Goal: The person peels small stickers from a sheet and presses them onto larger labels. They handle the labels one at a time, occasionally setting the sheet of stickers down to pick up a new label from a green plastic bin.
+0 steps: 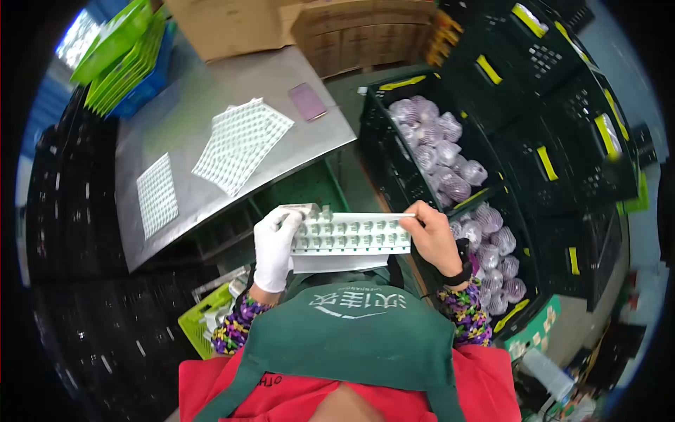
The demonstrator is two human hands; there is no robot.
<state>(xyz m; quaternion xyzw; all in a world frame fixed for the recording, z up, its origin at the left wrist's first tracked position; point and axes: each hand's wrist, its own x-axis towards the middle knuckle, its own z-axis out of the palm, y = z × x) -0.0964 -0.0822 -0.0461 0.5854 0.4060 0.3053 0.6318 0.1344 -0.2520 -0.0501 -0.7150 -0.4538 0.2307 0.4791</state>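
My left hand [274,246], in a white glove, grips the left end of a white sheet of small labels [351,233] held in front of my green apron [351,337]. My bare right hand [432,235] pinches the sheet's upper right edge, with a dark band on its wrist. The sheet is held flat and level between both hands, with a loose white flap hanging under it.
A grey metal table [190,112] at upper left carries two more label sheets [242,144] and a pink phone [308,101]. Black crates [436,151] on the right hold bagged purple produce. Green trays [123,53], cardboard boxes [281,24] and stacked empty crates [562,105] stand around.
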